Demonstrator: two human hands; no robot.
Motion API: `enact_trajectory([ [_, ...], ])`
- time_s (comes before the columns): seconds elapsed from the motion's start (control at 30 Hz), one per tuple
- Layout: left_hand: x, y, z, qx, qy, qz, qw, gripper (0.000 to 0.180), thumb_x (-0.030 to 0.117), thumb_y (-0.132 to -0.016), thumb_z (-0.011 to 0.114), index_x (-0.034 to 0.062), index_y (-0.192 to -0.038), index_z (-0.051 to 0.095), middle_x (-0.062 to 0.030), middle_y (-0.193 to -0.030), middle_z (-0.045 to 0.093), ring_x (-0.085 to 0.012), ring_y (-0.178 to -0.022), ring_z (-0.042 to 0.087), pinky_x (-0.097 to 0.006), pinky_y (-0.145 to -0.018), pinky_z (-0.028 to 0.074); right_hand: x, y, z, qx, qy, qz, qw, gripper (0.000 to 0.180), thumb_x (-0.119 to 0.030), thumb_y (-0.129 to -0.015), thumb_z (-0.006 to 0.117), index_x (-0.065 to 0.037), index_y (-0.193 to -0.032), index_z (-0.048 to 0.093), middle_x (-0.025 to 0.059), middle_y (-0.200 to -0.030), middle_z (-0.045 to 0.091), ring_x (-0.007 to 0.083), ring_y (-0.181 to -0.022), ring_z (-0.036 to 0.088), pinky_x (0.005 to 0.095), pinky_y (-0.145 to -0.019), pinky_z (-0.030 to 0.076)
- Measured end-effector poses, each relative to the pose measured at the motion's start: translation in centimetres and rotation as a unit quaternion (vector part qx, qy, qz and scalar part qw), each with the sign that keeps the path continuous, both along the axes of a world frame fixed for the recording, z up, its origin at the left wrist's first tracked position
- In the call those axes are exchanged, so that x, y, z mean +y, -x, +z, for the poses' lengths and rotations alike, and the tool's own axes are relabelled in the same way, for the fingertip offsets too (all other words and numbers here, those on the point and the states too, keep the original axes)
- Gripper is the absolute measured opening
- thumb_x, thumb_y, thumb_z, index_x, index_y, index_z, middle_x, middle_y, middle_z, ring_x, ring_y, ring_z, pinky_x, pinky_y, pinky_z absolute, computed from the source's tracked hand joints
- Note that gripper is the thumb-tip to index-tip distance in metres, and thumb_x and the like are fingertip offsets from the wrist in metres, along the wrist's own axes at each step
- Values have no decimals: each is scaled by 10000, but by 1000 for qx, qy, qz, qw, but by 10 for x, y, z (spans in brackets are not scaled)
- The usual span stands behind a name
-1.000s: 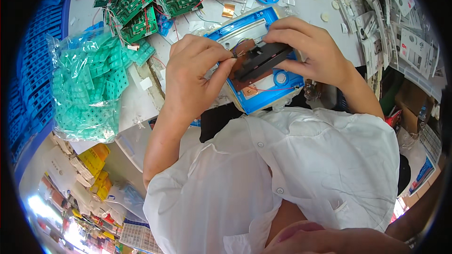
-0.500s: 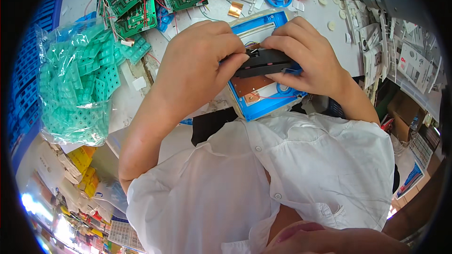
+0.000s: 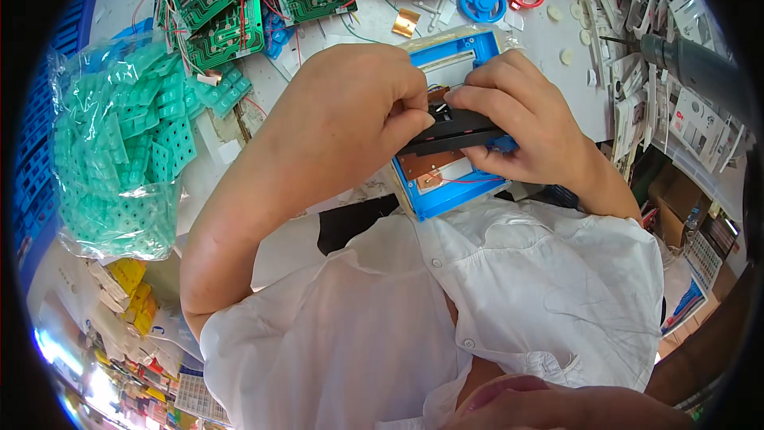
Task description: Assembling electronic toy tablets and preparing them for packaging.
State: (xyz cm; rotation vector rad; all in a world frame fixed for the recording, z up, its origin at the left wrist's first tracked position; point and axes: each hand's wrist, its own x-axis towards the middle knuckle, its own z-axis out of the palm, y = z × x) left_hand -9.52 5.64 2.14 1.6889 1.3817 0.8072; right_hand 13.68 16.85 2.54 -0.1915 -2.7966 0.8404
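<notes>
Closer now, both hands [image 3: 446, 123] pinch a seemingly plastic black bar [image 3: 458, 131].

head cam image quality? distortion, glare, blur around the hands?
Head view: heavy fisheye, black vignette around the rim, straight edges bowed. Left hand, right hand and the black part over the blue housing are sharp and evenly lit. Blown-out glare at lower left; white shirt bright but detailed.

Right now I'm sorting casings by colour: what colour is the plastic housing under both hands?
Bright blue: the housing shows clearly in the head view, with a black part held over it.
</notes>
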Motion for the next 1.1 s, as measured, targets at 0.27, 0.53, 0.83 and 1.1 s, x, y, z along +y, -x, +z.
enact_trajectory([
  [0.27,9,5,-3,-4,-6,-43,999,129,90,-823,738,-4,-773,665,-118,-725,604,-290,-672,579,-386,-609,430,4,0,1,-15,29,30,999,510,-132,-700,817,-106,-1187,668,68,-1029,606,300,-931,583,385,-766,534],
  [0.53,1,-2,0,28,-30,-16,999,119,97,-841,699,-2,-787,663,-129,-742,608,-308,-666,582,-401,-603,435,5,0,0,-22,17,40,999,517,-147,-689,819,-118,-1183,670,54,-1033,607,287,-942,591,376,-759,545],
  [0.83,2,-6,-3,38,-6,-2,999,115,87,-832,684,-6,-780,639,-139,-743,612,-319,-682,603,-416,-614,449,7,2,5,-48,-14,62,997,473,-171,-696,807,-139,-1145,663,37,-1009,595,261,-939,599,346,-686,565],
  [1.1,1,-8,-1,36,23,10,999,139,107,-847,703,-21,-802,674,-144,-717,637,-273,-635,610,-385,-594,461,-11,5,14,-50,-147,47,987,305,-159,-743,722,-159,-1037,642,3,-982,591,194,-882,596,282,-569,537],
])
